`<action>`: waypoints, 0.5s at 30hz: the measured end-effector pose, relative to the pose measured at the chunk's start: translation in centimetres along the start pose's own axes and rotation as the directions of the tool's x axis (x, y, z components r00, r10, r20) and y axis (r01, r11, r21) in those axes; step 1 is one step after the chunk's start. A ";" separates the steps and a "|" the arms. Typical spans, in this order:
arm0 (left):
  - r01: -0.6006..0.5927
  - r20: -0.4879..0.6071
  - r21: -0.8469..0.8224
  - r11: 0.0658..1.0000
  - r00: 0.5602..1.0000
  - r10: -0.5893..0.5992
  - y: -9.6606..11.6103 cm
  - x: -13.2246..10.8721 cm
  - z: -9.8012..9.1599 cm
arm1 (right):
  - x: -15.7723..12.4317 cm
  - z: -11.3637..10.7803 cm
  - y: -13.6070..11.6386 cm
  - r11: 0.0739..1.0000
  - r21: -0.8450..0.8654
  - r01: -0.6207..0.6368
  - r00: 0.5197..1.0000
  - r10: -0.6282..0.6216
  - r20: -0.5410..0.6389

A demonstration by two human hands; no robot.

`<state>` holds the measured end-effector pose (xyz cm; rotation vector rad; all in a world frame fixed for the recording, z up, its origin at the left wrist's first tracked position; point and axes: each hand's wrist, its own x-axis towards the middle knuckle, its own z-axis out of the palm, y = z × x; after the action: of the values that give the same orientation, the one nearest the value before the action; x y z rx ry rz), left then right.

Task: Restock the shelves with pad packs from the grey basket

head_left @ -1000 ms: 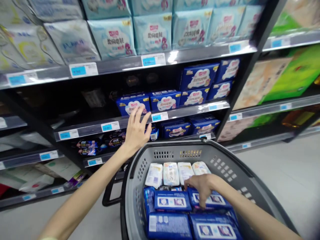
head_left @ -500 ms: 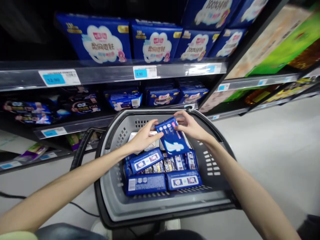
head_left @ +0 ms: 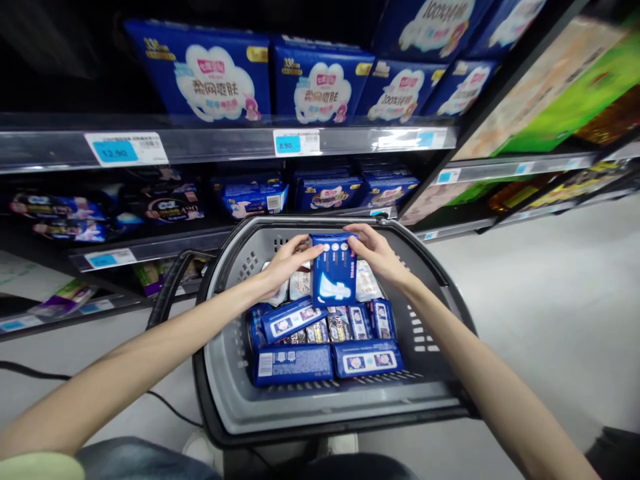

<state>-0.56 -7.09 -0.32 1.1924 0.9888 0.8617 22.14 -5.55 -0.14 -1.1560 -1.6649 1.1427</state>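
A blue pack of sanitary pads (head_left: pixel 334 272) is held upright above the shopping basket (head_left: pixel 235 413), its face with the white pad picture towards me. My left hand (head_left: pixel 289 263) grips its upper left edge, thumb on the front and fingers partly hidden behind. At the upper right corner my right hand (head_left: pixel 377 253) closes on the same pack, thumb in front. Under it in the basket lie several more blue packs, among them a flat one with a barcode (head_left: pixel 294 365) and a tilted one (head_left: pixel 293 320). Pale packs (head_left: pixel 368 281) show partly behind the held pack.
Shelves of blue packs (head_left: pixel 215 83) stand just beyond the basket, with price tags (head_left: pixel 127 149) along their edges. The basket's black handle (head_left: pixel 167 287) sticks out at the left. A dark cable (head_left: pixel 173 413) runs over the floor, and green goods (head_left: pixel 565 107) are shelved at the right.
The pack of sanitary pads has turned from a tilt to nearly straight. My left hand has shifted onto its left edge, and the view has moved slightly.
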 end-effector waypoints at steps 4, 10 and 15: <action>0.000 0.002 0.016 1.000 1.000 0.000 0.0 0.0 0.1 | 0.0 0.1 0.2 0.999 0.029 0.016 0.999 -0.015 -0.038; -0.036 -0.013 0.056 0.998 0.999 0.037 0.1 -0.2 0.1 | 0.0 -0.1 0.5 0.997 0.074 0.017 1.000 -0.015 -0.024; -0.065 -0.018 0.079 0.995 0.998 0.067 0.1 -0.2 -0.1 | 0.1 -0.4 0.5 0.993 0.117 0.015 1.000 -0.014 -0.006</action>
<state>-0.73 -7.26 -0.23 1.2911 1.0119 0.8960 22.61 -5.30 -0.52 -1.0707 -1.5787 1.2106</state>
